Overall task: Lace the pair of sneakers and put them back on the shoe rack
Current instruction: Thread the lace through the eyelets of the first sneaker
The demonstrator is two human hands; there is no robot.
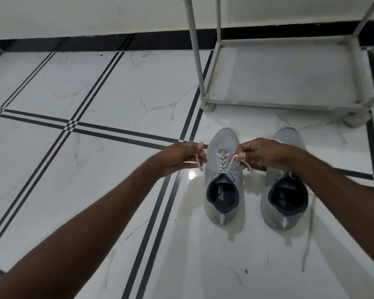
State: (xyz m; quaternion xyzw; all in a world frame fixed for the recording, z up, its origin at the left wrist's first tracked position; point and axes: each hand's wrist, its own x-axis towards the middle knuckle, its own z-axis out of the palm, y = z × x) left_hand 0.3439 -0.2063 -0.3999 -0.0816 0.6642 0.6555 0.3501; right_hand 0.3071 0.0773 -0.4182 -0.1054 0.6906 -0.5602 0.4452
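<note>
sneakers stood side by side on the tiled floor, toes toward the shoe rack. over the left sneaker, the left hand and right hand each pinched an end of its white lace. insole print was too small to read. the right forearm crossed the right sneaker.

White marble-look floor tiles with black double stripes; black skirting band below pale wall.
</note>
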